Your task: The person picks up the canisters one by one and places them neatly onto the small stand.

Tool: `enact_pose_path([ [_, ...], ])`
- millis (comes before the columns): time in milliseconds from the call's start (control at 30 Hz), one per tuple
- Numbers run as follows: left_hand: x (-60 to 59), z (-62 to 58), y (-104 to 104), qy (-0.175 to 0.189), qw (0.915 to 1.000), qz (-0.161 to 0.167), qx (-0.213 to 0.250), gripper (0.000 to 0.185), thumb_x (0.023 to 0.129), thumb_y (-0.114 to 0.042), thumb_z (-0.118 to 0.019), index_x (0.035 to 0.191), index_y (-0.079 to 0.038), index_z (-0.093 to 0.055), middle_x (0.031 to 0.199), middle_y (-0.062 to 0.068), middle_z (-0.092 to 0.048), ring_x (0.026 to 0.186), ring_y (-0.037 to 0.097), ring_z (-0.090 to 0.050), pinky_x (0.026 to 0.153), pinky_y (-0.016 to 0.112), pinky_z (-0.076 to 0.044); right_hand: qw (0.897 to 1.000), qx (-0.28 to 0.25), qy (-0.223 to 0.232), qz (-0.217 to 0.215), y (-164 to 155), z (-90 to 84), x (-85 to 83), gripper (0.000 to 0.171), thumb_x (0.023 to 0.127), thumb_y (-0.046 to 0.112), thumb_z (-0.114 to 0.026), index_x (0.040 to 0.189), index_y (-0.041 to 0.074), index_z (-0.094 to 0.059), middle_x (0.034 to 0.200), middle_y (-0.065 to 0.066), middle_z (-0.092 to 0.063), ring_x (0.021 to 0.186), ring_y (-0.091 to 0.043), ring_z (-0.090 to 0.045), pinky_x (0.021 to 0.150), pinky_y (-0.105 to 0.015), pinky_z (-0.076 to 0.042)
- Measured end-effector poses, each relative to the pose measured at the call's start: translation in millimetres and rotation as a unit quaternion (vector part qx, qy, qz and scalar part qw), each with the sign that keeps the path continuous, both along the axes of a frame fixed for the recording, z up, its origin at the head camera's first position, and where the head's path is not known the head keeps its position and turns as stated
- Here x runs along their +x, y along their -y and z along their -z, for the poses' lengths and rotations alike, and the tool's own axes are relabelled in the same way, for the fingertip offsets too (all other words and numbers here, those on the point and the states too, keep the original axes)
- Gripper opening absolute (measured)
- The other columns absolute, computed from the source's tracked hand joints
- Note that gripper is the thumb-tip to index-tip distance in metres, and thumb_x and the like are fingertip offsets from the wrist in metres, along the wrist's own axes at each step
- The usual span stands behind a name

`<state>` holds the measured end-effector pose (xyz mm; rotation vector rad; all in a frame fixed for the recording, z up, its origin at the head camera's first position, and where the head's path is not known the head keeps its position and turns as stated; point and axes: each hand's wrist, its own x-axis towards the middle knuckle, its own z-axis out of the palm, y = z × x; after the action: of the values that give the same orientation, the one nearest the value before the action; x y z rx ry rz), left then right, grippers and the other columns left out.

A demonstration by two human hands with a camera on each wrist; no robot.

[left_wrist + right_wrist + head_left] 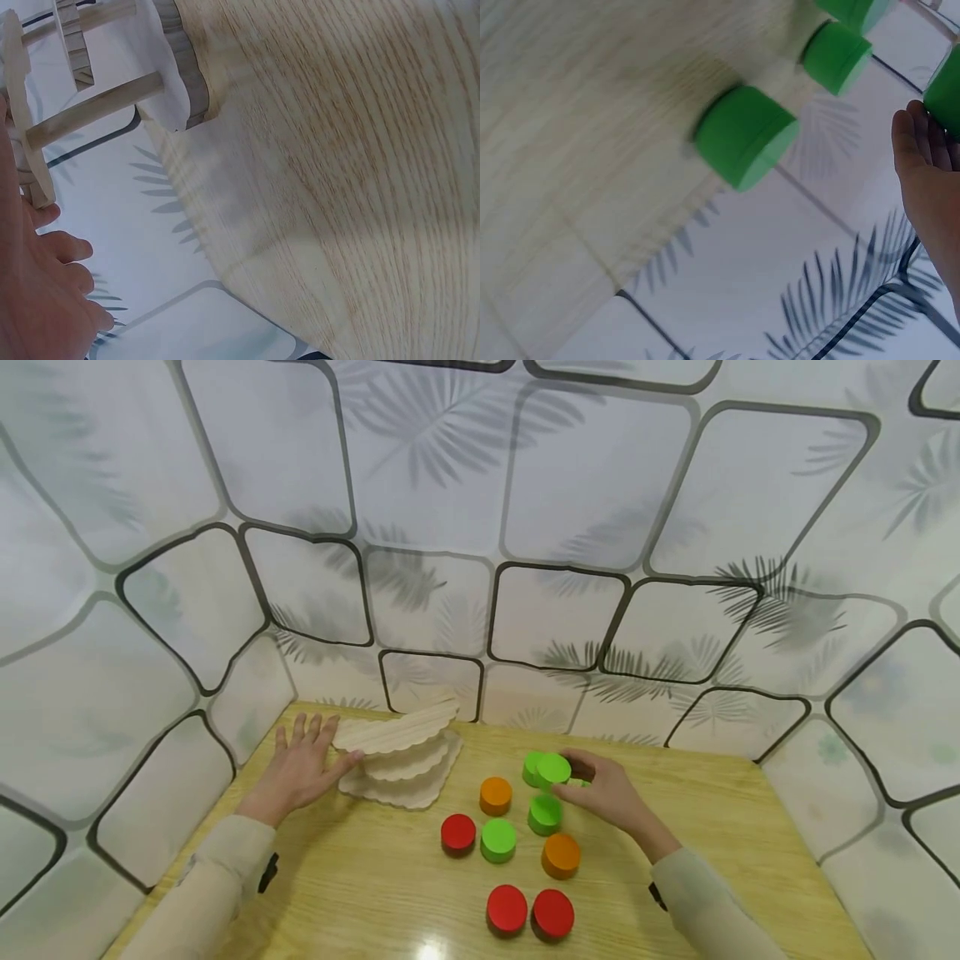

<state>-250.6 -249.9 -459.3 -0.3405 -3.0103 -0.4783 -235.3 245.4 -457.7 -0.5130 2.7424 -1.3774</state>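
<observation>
Left hand (300,768) flat, fingers straight, grip released, thumb touching edge of tiered wooden stand (401,752) at back-left of worktop (360,893). Right hand (607,793) w/ grip grasping raised green disc (553,769), fingers curled round it, just above another green disc (534,766) near worktop centre. Two more green discs (545,814) just in front, w/ orange discs (496,795) and red discs (506,908) scattered nearer to the person.
</observation>
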Motion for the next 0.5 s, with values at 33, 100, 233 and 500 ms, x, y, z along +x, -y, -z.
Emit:
enact_pose_path([
  [33,0.0,0.2,0,0.001,1.0000,0.000,0.000,0.095,0.106,-0.068,-0.041,0.165,0.005,-0.023,0.167,0.041,-0.019,0.156,0.063,-0.006,0.120,0.083,-0.005,1.000,-0.001,-0.002,-0.006,5,-2.1,-2.4,0.056,0.093,0.029,-0.083,0.143,0.011,-0.064,0.136,-0.011,-0.071,0.121,-0.030,-0.071,0.105,-0.055,-0.056],
  [100,0.6,-0.3,0,0.002,1.0000,-0.001,0.002,0.095,0.106,-0.068,-0.042,0.165,0.005,-0.023,0.167,0.041,-0.019,0.155,0.064,-0.006,0.119,0.083,-0.004,1.000,-0.005,-0.003,-0.011,14,-5.9,-6.5,0.055,0.093,0.030,-0.083,0.142,0.013,-0.065,0.134,-0.009,-0.072,0.120,-0.029,-0.071,0.105,-0.054,-0.056],
  [233,1.3,-1.5,0,0.005,1.0000,-0.004,-0.001,0.096,0.106,-0.068,-0.041,0.166,0.004,-0.023,0.167,0.040,-0.019,0.156,0.062,-0.006,0.120,0.082,-0.004,1.000,-0.012,-0.007,-0.019,31,-10.6,-13.1,0.056,0.093,0.029,-0.083,0.142,0.012,-0.064,0.134,-0.010,-0.072,0.120,-0.029,-0.071,0.105,-0.051,-0.057],
  [500,2.9,-4.5,-2,0.004,1.0000,-0.004,-0.007,0.094,0.106,-0.068,-0.042,0.165,0.003,-0.025,0.167,0.040,-0.021,0.156,0.062,-0.008,0.120,0.082,-0.007,0.999,-0.039,-0.005,-0.033,56,-15.0,-22.8,0.054,0.093,0.022,-0.082,0.142,0.010,-0.064,0.136,-0.012,-0.070,0.122,-0.032,-0.070,0.108,-0.057,-0.053],
])
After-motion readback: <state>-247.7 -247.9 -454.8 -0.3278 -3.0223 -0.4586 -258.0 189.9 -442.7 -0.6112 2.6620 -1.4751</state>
